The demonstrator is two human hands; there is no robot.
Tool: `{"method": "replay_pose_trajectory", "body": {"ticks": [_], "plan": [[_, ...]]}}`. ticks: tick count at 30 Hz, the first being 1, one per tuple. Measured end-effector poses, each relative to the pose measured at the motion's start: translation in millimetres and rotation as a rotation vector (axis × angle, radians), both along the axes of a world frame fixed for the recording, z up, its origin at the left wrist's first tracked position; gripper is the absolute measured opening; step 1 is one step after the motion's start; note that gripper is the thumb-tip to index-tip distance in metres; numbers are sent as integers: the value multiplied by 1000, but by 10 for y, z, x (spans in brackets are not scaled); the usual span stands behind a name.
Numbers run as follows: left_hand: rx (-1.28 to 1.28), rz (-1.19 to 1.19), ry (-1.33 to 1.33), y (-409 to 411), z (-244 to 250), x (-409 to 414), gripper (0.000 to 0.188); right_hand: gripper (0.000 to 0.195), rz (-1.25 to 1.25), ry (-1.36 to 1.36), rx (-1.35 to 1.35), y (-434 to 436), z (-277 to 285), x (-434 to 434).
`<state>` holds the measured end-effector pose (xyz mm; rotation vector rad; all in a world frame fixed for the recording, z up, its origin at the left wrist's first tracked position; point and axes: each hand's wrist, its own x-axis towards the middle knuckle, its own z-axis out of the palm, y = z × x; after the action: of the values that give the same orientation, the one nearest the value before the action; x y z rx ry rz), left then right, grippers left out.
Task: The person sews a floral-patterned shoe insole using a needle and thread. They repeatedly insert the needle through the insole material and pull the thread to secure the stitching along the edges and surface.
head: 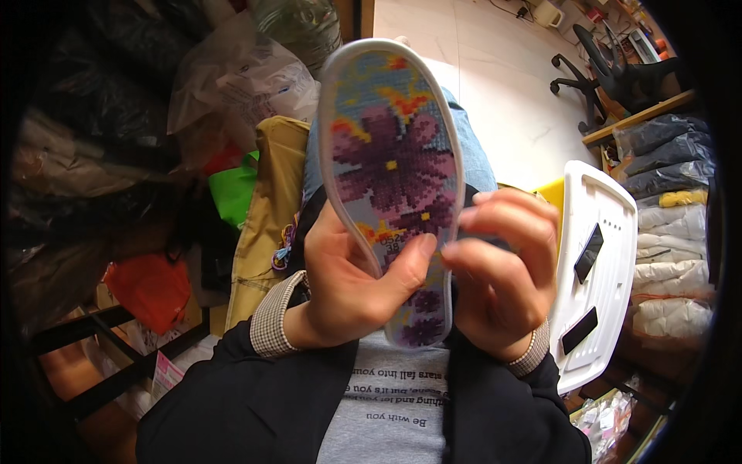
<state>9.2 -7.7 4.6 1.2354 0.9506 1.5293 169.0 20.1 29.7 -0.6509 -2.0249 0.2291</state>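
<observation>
An insole (388, 168) with a white bound edge and a cross-stitch flower pattern in purple, pink, orange and blue is held upright before my chest. My left hand (359, 284) grips its narrow waist, thumb across the patterned face and fingers behind. Printed figures show just above the thumb. At the insole's right edge is my right hand (504, 272), fingers bent and blurred by motion. Whether its fingertips touch the edge or pinch something thin cannot be made out. A small bundle of coloured threads (284, 243) hangs left of my lap.
To my right, a white lid (603, 301) tops a yellow bin and carries two dark phones (589, 253). Bagged folded clothes (669, 232) fill a shelf beyond. Tan cloth (266, 214), a green bag (233, 194) and plastic-wrapped bundles crowd my left. An office chair (608, 81) stands ahead.
</observation>
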Motion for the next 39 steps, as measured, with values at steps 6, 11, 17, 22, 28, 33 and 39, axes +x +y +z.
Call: {"method": "replay_pose_trajectory", "body": {"ticks": [6,11,17,22,28,33,39], "plan": [[-16,126,-59,163,-151,-59,33,34,508,578,-304,-176,88,147],[-22,156,-110,161,-121,-56,34,39,237,320,-109,-221,166,162],[12,138,-50,68,-20,-39,34,36,-162,-73,-80,-120,130,23],[103,139,30,52,-26,-23,34,32,-167,-80,-38,-79,50,-71],[147,187,61,37,-43,3,39,32,-173,-88,-53,-93,46,-91],[170,207,62,24,-58,21,41,33,-172,-88,-50,-92,39,-101],[198,243,115,17,-79,32,41,30,-193,-94,-118,-137,68,-120]]}}
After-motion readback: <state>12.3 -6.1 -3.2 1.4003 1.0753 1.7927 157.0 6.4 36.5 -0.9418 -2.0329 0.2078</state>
